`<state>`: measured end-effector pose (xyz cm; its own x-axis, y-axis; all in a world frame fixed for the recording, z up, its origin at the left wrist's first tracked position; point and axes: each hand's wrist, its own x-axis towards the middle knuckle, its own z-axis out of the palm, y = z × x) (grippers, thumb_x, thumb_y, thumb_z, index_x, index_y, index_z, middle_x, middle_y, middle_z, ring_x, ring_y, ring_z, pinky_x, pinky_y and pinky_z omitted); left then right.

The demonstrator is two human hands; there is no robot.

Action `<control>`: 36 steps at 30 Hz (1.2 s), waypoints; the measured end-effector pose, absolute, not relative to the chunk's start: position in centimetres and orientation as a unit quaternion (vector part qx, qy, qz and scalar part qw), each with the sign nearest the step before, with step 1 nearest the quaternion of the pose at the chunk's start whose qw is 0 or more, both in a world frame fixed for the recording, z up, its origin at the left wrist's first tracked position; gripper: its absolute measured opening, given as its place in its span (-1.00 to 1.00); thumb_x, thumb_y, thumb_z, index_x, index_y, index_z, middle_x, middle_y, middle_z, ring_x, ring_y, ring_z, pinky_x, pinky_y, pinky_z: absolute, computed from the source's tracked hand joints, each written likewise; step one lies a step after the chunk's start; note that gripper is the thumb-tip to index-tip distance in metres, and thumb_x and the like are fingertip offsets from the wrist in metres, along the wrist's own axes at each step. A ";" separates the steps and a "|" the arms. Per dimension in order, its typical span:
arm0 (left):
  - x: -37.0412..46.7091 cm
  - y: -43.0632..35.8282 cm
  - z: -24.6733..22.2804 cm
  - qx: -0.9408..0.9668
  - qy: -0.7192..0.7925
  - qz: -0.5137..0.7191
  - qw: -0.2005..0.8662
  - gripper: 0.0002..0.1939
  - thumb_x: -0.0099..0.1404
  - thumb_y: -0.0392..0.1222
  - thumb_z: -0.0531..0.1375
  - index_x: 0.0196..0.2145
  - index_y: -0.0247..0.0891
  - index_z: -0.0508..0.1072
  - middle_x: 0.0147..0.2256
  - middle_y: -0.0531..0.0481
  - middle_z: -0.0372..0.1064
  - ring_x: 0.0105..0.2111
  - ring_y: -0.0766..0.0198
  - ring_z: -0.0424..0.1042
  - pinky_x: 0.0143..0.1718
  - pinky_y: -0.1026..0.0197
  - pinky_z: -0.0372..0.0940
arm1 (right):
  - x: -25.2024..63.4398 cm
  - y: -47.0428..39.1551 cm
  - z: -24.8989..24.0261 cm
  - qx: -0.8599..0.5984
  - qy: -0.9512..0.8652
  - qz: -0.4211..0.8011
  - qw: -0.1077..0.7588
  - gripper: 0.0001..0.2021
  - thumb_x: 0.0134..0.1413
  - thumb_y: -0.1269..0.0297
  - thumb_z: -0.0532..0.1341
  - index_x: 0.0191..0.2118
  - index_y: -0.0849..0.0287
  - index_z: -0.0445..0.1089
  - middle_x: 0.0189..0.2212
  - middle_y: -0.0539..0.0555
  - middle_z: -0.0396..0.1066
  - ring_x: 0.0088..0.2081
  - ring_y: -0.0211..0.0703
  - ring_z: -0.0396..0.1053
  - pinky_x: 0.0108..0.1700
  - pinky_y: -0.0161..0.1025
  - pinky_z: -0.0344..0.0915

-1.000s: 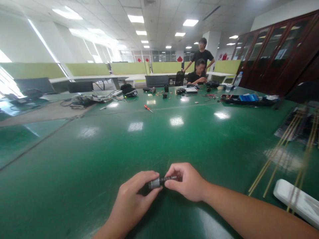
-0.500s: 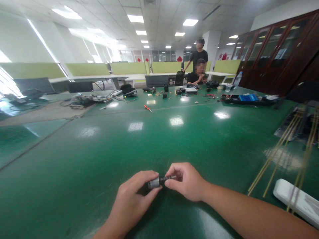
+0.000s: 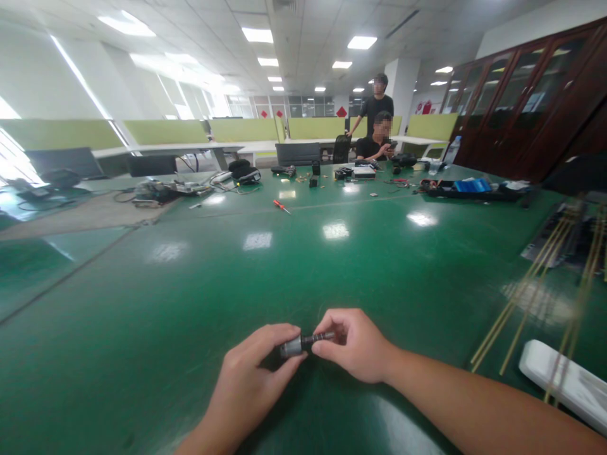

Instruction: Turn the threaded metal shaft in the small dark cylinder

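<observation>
Close to the table's near side, my left hand [image 3: 256, 376] grips a short grey metal cylinder [image 3: 292, 347] between thumb and fingers. A dark collar at the cylinder's right end leads into a thin ringed shaft [image 3: 324, 337]. My right hand [image 3: 355, 344] pinches this shaft with thumb and index finger, and its far tip shows between them. Cylinder and shaft lie in one line, pointing right and slightly up. Whether they are a single piece cannot be made out. Both hands are low over the green tabletop [image 3: 227, 284].
An orange screwdriver [image 3: 281, 206] lies further back. Thin yellowish rods [image 3: 521, 303] and a white bar-shaped object [image 3: 564, 382] are at the right. Cables, a black tray [image 3: 474, 193] and a bottle [image 3: 453, 150] line the far side, where two people [image 3: 377, 123] are.
Both hands keep their grips and nearly the same places. The cylinder and shaft have shifted very slightly left. Across the table, the seated person's head and hands have moved a little.
</observation>
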<state>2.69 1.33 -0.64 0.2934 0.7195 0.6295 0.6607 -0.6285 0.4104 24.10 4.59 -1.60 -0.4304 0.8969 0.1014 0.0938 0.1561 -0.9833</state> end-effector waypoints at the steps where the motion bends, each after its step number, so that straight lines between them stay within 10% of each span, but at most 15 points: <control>1: 2.7 1.3 -0.7 0.803 0.430 0.410 0.035 -0.80 0.28 -0.17 0.31 -0.11 -0.14 0.53 -0.21 0.03 0.55 -0.24 0.26 0.57 -0.14 0.32 0.48 | 24.1 4.6 -1.6 -0.376 -0.658 0.532 0.379 -0.89 -0.04 0.33 0.35 -0.37 0.21 0.45 -0.54 -0.05 0.35 -0.52 -0.31 0.20 -0.44 -0.34 0.16; 36: 2.4 1.2 -0.6 0.803 0.437 0.404 0.031 -0.80 0.31 -0.13 0.29 -0.10 -0.10 0.52 -0.19 0.09 0.54 -0.22 0.32 0.55 -0.12 0.37 0.44 | 24.1 4.6 -1.7 -0.373 -0.645 0.536 0.396 -0.90 -0.05 0.33 0.33 -0.39 0.21 0.43 -0.56 -0.05 0.33 -0.53 -0.29 0.20 -0.44 -0.31 0.14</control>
